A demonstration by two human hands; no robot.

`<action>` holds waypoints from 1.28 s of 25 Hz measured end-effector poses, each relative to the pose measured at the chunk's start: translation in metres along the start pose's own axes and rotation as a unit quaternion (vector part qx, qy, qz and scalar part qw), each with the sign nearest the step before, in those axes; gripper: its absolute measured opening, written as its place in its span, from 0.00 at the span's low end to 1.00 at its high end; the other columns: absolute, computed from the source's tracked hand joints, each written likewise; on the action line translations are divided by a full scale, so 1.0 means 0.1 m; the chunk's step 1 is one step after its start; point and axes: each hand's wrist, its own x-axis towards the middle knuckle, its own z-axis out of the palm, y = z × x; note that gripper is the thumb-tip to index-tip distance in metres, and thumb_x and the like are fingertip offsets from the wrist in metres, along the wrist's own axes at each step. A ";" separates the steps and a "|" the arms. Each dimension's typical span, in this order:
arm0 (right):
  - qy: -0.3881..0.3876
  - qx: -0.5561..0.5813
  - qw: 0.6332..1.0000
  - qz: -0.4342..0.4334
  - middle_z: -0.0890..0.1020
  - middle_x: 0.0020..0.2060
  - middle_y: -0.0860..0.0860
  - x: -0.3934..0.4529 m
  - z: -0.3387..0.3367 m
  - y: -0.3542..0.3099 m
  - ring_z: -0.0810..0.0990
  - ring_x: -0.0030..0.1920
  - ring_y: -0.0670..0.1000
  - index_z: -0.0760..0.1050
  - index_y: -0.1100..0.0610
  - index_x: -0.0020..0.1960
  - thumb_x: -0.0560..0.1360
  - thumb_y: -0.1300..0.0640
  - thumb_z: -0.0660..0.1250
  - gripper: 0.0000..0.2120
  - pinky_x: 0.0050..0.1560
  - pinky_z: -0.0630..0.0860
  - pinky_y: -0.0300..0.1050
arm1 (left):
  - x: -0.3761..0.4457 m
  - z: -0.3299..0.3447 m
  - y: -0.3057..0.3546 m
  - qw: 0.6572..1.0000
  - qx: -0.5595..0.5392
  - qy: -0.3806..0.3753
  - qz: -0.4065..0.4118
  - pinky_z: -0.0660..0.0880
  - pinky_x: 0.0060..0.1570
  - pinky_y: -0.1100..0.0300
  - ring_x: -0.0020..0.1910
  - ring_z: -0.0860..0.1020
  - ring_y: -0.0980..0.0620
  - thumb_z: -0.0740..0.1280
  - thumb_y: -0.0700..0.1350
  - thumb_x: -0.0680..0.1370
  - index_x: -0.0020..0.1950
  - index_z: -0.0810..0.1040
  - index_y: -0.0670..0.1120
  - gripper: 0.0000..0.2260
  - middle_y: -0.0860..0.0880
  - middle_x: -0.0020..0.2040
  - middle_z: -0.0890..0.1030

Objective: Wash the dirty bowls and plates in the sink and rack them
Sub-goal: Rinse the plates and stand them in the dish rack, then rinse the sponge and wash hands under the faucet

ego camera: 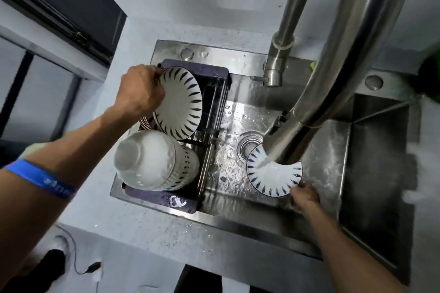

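My left hand grips the rim of a white plate with dark blue dashes, which stands on edge in the dark rack over the sink's left side. Other plates lean behind it. A stack of upturned white bowls sits at the rack's near end. My right hand holds a second dashed plate by its near edge inside the steel sink. Water from the tap spout runs onto that plate.
The tap's thick steel neck arches across the upper right and hides part of the basin. The drain lies just beyond the held plate. A white counter surrounds the sink. A blue band circles my left wrist.
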 end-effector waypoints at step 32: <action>-0.232 0.240 0.930 -0.153 0.86 0.48 0.52 -2.34 -0.55 -0.90 0.85 0.47 0.54 0.77 0.58 0.58 0.80 0.56 0.65 0.09 0.48 0.82 0.49 | -1.67 0.18 0.91 0.965 -0.240 -0.020 -0.101 0.78 0.43 0.52 0.37 0.78 0.45 0.62 0.43 0.79 0.55 0.74 0.42 0.07 0.45 0.38 0.80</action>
